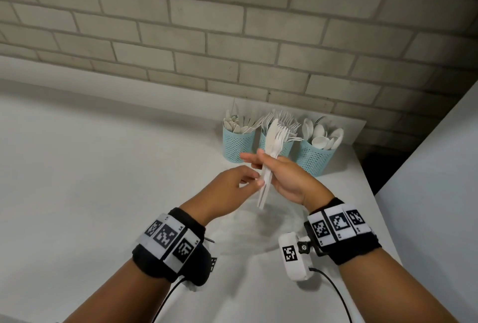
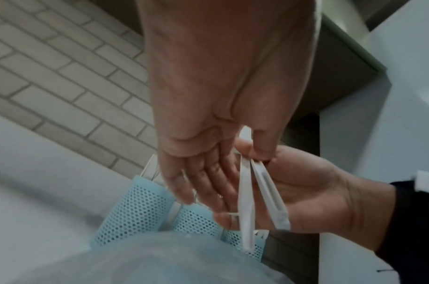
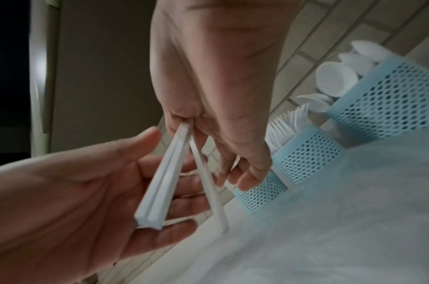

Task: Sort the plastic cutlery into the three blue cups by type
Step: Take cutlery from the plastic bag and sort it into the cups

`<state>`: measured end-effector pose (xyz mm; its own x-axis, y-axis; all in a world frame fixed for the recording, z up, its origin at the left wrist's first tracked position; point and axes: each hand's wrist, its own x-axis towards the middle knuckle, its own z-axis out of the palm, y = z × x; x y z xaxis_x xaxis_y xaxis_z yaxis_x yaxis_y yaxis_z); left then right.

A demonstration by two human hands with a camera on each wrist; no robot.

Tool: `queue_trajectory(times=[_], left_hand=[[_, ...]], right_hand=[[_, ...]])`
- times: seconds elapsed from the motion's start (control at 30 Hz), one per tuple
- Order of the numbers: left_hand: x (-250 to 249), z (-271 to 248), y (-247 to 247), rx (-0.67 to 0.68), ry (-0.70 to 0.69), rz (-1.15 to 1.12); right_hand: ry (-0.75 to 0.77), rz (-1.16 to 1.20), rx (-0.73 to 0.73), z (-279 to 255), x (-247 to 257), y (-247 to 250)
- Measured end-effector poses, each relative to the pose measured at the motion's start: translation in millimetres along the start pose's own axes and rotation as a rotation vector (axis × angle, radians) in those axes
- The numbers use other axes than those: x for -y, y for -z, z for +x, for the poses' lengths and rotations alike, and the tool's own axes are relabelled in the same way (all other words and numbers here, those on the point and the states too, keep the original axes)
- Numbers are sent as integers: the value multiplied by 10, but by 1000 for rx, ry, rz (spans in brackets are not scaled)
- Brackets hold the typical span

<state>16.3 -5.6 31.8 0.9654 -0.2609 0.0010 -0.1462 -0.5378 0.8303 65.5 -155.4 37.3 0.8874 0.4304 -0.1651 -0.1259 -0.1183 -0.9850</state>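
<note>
Three blue mesh cups stand in a row at the table's back right: the left cup (image 1: 238, 147) holds white pieces I cannot tell apart, the middle cup (image 1: 285, 148) forks, the right cup (image 1: 314, 159) spoons. In front of them my right hand (image 1: 263, 162) grips a bundle of white cutlery (image 1: 265, 193), a knife and forks, heads up. The handles (image 3: 164, 182) fan apart below its pinch. My left hand (image 1: 252, 180) reaches in from the left with straight fingers (image 3: 184, 228) that touch the handles (image 2: 246, 201).
A brick wall (image 1: 232, 38) runs right behind the cups. The white table (image 1: 103, 167) ends at the right in a dark gap (image 1: 375, 165), with a white surface (image 1: 439, 193) beyond. Crinkled clear plastic (image 1: 258, 232) lies on the table under my hands.
</note>
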Motion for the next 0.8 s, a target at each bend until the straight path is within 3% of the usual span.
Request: queue_trajectory(times=[0.27,0.43,0.63,0.8], left_hand=[[-35,92,-45,30,67,-614],[-61,99,-84,113,188,-896],[-10,134,-45,14,259,-983],[7,148,-87,-24,283,-886]], right_hand=[[27,-61,31,26,57,-121],[3,-81,-69,73,47,-150],[162,227,-221,88,130,-57],[154,186,-311,124,107,-9]])
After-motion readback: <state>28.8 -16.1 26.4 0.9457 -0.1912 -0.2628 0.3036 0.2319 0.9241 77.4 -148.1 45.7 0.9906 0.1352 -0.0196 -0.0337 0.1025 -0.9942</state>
